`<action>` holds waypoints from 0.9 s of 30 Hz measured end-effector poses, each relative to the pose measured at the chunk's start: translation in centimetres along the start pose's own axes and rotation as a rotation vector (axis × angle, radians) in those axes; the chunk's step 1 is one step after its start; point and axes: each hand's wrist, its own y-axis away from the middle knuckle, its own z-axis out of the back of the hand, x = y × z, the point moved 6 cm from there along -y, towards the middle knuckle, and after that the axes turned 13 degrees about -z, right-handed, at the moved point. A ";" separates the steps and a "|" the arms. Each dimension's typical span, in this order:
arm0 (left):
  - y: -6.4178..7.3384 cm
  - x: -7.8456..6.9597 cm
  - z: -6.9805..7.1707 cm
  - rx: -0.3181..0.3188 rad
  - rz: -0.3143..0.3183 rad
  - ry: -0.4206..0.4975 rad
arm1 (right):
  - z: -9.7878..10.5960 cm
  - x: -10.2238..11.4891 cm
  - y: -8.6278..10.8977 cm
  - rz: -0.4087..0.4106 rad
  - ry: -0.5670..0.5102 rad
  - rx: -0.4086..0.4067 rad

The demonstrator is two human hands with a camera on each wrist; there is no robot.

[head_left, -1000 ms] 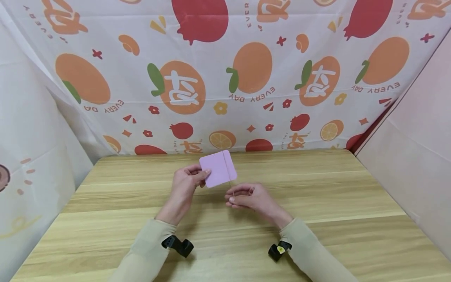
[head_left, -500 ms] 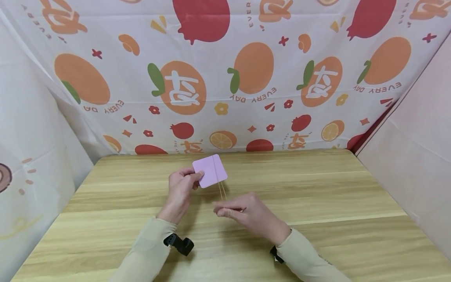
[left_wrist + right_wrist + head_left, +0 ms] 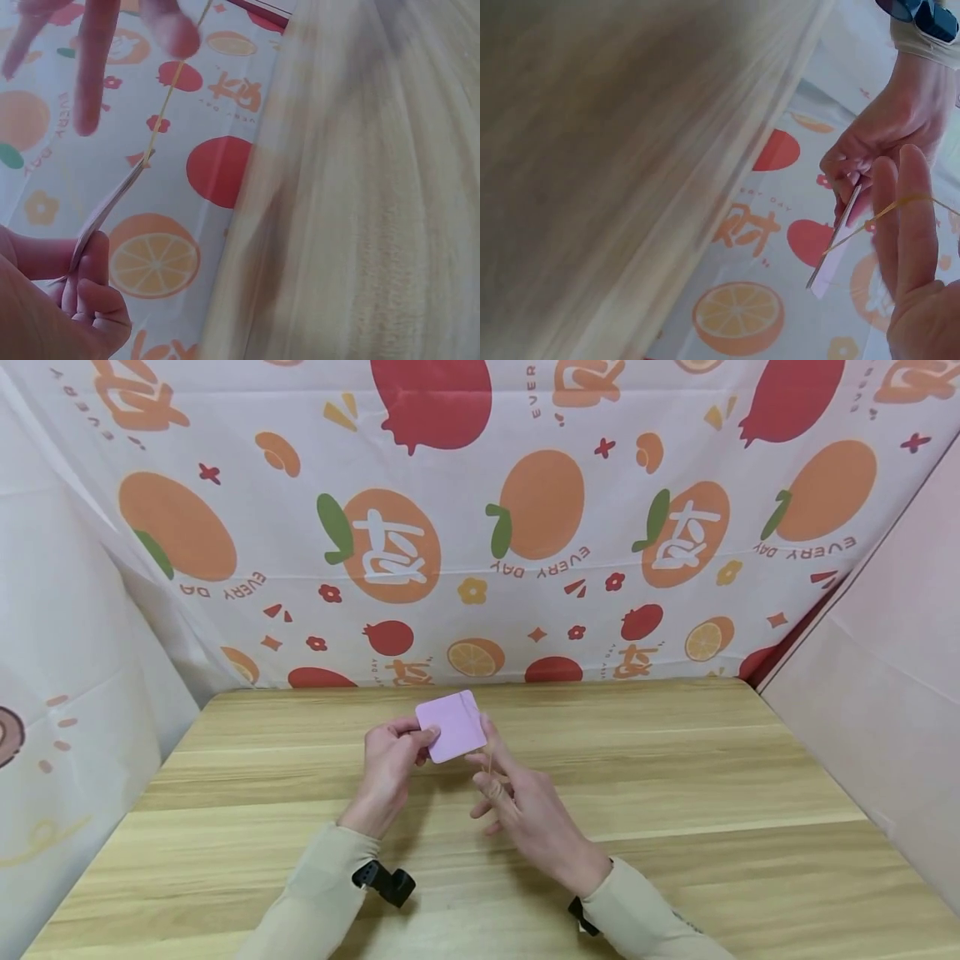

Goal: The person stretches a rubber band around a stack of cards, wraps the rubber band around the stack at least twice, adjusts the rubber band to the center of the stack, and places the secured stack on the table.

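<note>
A lilac square card (image 3: pixel 453 722) with rounded corners is tilted above the table, pinched by my left hand (image 3: pixel 384 768) with the thumb on its front face. Edge-on in the left wrist view, the card (image 3: pixel 109 202) looks thin, with more than one layer. A thin tan rubber band (image 3: pixel 846 240) runs from the card's far end to my right hand (image 3: pixel 536 818). In the right wrist view it passes across two straight fingers (image 3: pixel 915 225) of that hand. My right fingers are spread, the index fingertip right at the card's right edge.
The wooden table (image 3: pixel 675 827) spreads under both hands. Behind it hangs a white cloth (image 3: pixel 465 485) printed with fruit, and pale side panels (image 3: pixel 877 693) stand left and right. A black wrist strap (image 3: pixel 382 881) is on the left sleeve.
The right hand first pinched the band below the card, pulled it down toward me into two strands, then rose and spread its fingers inside it. The left hand with the card shifted slightly left.
</note>
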 end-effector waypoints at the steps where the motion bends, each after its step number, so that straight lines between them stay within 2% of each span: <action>1: 0.0 0.1 -0.1 0.004 0.001 -0.009 | 0.0 0.1 0.1 -0.013 0.000 -0.009; 3: 0.2 0.1 -0.3 0.012 0.003 -0.025 | 0.1 0.7 0.3 -0.042 0.000 -0.021; 5: 0.2 0.3 -0.4 0.020 0.004 -0.041 | 0.2 0.4 0.3 -0.059 -0.017 -0.026; 11: 0.4 0.4 -0.6 0.026 -0.028 -0.057 | 0.2 -1.5 -0.4 -0.123 -0.084 0.010; 16: 0.7 0.3 -0.7 0.031 -0.068 -0.076 | 0.8 -2.2 -0.8 -0.213 -0.197 0.053; 27: 0.4 0.4 -0.5 0.014 -0.103 -0.063 | 1.8 -3.5 -1.9 -0.302 -0.384 0.143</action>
